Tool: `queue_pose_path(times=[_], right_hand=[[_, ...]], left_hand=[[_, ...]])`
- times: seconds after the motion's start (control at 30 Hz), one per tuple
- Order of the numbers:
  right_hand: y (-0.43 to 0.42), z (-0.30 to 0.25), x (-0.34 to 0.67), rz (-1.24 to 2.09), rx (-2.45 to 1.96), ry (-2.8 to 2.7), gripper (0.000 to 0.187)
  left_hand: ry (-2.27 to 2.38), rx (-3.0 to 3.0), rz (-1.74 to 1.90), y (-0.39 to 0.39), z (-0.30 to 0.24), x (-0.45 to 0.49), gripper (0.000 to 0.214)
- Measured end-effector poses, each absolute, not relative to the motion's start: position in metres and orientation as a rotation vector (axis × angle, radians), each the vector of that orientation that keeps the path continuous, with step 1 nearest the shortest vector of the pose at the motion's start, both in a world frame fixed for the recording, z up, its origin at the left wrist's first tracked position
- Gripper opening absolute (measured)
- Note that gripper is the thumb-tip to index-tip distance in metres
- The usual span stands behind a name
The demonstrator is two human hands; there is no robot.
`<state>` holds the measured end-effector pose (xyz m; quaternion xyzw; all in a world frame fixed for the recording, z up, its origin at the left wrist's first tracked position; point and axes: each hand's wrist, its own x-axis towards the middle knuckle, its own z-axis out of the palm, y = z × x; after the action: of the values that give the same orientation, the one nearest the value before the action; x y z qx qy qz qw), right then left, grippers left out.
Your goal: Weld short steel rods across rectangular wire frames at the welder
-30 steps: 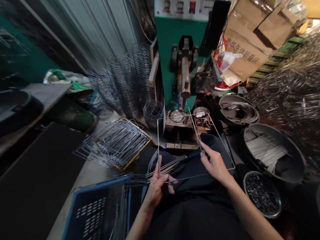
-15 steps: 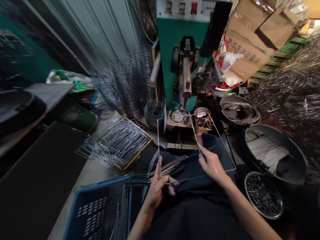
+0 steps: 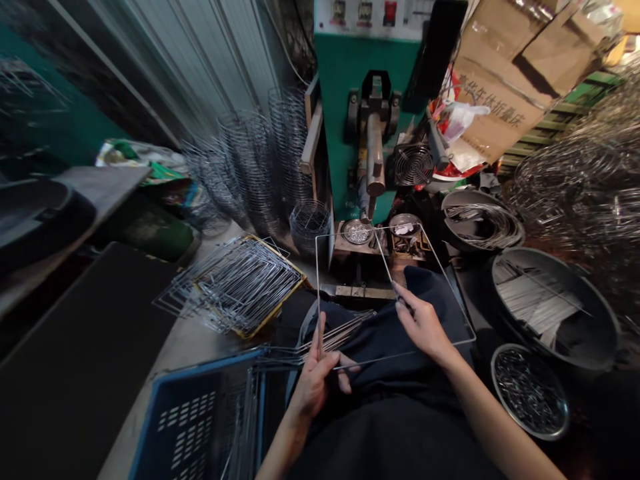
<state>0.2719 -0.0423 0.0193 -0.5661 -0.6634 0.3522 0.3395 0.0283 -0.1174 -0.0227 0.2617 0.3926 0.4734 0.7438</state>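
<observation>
left hand [image 3: 320,380] fingers pinching wire frame [image 3: 317,280] at its 7 o'clock corner, over lap | right hand [image 3: 423,325] fingers pinching thin rod [image 3: 387,267], long axis running toward 11 o'clock across frame

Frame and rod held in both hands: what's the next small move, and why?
Probably slide the wire frame forward until its far edge, where the cross rod meets it, sits under the machine's head. The left hand grips the near corner and the right hand pinches the rod.

Bare left hand [image 3: 316,381] and right hand [image 3: 424,325], forearms [image 3: 483,407] uncovered; dark navy clothing [image 3: 395,427] over the lap
</observation>
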Motion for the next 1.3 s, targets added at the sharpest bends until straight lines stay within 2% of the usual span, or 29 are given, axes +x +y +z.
queue_pose_path(times=[0.13, 0.27, 0.4, 0.57, 0.7, 0.9, 1.03, 1.2, 1.3], right_hand=[[-0.044, 0.020, 0.277, 1.039, -1.434, -1.644, 0.050], [-0.042, 0.015, 0.278, 0.939, -1.459, -1.586, 0.050], [-0.041, 0.013, 0.273, 0.989, -1.411, -1.686, 0.046], [-0.041, 0.013, 0.273, 0.938, -1.454, -1.497, 0.049], [-0.045, 0.006, 0.275, 0.974, -1.430, -1.641, 0.045], [-0.054, 0.008, 0.291, 0.781, -1.632, -1.606, 0.045], [-0.062, 0.032, 0.295, 0.878, -1.463, -1.933, 0.035], [-0.075, 0.048, 0.295, 1.163, -1.241, -2.262, 0.070], [-0.080, 0.045, 0.296, 1.157, -1.202, -2.334, 0.071]], left_hand=[[0.902, 0.551, 1.063, -0.116, -0.028, 0.023, 0.089], [0.923, 0.539, 1.067, -0.114, -0.034, 0.018, 0.093], [0.925, 0.526, 1.067, -0.117, -0.033, 0.019, 0.092], [0.894, 0.534, 1.039, -0.124, -0.030, 0.022, 0.093], [0.894, 0.549, 1.045, -0.124, -0.028, 0.024, 0.091], [0.883, 0.553, 1.030, -0.125, -0.028, 0.019, 0.092], [0.884, 0.567, 1.040, -0.130, -0.025, 0.013, 0.089], [0.870, 0.573, 1.053, -0.135, -0.015, 0.009, 0.087], [0.868, 0.596, 1.058, -0.136, -0.009, 0.009, 0.086]])
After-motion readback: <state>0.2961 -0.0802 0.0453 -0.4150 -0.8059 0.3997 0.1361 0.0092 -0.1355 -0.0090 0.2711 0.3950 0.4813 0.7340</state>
